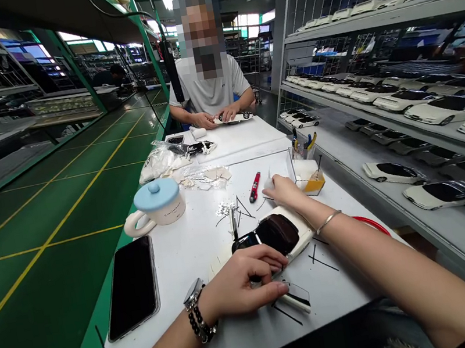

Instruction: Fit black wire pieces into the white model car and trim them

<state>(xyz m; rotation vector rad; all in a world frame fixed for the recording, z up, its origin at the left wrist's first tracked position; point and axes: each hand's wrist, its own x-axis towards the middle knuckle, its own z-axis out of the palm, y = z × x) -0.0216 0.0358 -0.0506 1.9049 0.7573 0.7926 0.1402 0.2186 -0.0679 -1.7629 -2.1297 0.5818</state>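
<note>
A cream model car (300, 228) with a black roof lies on the white table, both doors swung out. My left hand (243, 281) is curled over its near side, fingers on the body and thumb by the open near door (299, 299). Beyond the car, my right hand (283, 190) reaches forward with its fingers drawn together at a whitish piece, too unclear to name. Just left of that hand is a red utility knife (254, 187). Thin black strips (316, 256) are scattered around the car.
A mug with a blue lid (157, 195) and a phone (131, 287) are on the left. A yellow box (314, 185) and pliers (310, 141) stand at right. Across the table a person (215, 91) handles another model car. Shelves (367, 23) of model cars line the right.
</note>
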